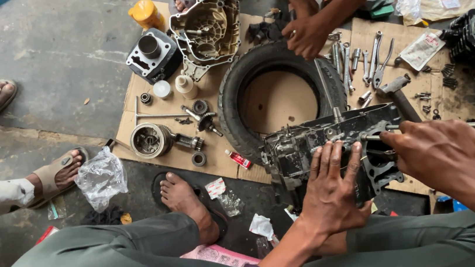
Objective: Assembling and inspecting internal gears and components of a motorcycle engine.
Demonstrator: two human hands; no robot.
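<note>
Bare cardboard inside the tyre (229, 108) lies open; spanners (353, 62) crowd its right, gears (203, 116) its left.

Left hand (330, 191) lies flat, fingers spread (palm down); right hand (441, 153) curled closed

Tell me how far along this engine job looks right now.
Done: the engine is stripped, with the cylinder block, side cover and gears laid out on the cardboard. In hand: the left hand steadies the dark crankcase on the tyre while the right hand works at its edge. Left: every loose part remains unfitted.
</note>
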